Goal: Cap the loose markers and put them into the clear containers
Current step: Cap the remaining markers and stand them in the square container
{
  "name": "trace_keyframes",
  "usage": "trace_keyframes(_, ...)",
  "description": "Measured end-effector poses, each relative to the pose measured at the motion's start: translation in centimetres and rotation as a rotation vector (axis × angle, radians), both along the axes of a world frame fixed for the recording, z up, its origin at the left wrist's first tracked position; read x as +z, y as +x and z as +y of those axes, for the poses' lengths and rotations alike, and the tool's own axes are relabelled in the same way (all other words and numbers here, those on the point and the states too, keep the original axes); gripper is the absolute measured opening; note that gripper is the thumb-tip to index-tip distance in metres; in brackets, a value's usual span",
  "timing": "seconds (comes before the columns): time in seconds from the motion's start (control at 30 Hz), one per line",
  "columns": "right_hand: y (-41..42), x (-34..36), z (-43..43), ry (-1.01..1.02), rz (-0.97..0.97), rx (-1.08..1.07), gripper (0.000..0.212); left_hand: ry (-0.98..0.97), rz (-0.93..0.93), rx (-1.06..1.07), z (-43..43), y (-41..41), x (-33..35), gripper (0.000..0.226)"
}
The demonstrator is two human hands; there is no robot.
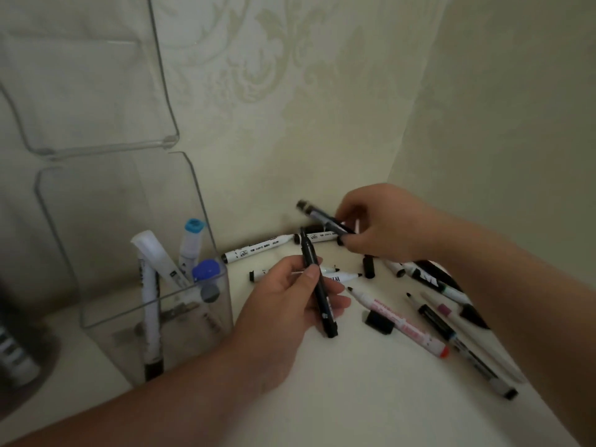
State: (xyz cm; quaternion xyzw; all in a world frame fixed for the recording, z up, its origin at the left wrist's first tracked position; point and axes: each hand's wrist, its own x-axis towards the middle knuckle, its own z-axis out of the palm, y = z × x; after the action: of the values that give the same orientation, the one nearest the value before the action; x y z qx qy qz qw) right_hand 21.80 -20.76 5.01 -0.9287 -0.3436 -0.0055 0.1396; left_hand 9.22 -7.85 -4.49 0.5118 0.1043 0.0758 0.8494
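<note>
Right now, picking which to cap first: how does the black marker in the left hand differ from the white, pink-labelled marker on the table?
The slim black marker is all dark; the white pink-labelled marker has an orange-red end. The left hand grips the black one, tip up; the pink-labelled one lies flat on the cream table, in no hand. Both show bare tips, uncapped.

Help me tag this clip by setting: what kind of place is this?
Likely a home desk corner: patterned wallpaper meets a pale tabletop, a clear container holds markers, and loose markers lie scattered beside it.
</note>
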Motion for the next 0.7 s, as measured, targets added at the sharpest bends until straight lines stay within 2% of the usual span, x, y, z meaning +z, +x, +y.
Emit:
trace_keyframes(0.03,-0.9,0.3,-1.4,0.153,0.154,-0.045,0.016,0.009,-0.011,-0.008,0.0,0.0,0.0,0.016)
trace_keyframes(0.1,-3.0,0.5,-3.7,0.446,0.585,-0.070,0.012,0.059,-0.037,-0.029,0.0,-0.2,0.1,0.014)
trace_keyframes(0.17,-4.7,-0.4,-5.4,0.570,0.819,-0.021,0.009,0.122,-0.062,-0.054,-0.2,-0.3,0.1,0.012)
trace_keyframes(0.27,-6.3,-2.2,-6.0,0.618,0.901,0.066,0.023,0.201,-0.091,-0.081,-0.4,-0.6,0.2,0.015)
trace_keyframes(0.4,-6.6,-3.7,-5.9,0.691,0.888,0.077,0.011,0.271,-0.109,-0.110,-0.5,-0.8,0.3,0.028)
trace_keyframes(0.47,-6.3,-4.2,-6.0,0.806,0.933,0.042,0.011,0.275,-0.109,-0.118,-0.5,-0.9,0.3,0.030)
trace_keyframes(0.6,-6.0,-4.4,-6.4,1.070,1.051,-0.021,0.067,0.254,-0.126,-0.114,-0.6,-1.0,0.4,0.031)
trace_keyframes(0.63,-6.1,-4.3,-6.4,1.103,1.052,-0.015,0.069,0.254,-0.132,-0.110,-0.6,-0.9,0.3,0.031)
trace_keyframes(0.7,-6.3,-4.1,-6.4,1.159,1.109,0.036,0.052,0.240,-0.139,-0.108,-0.5,-0.8,0.0,0.031)
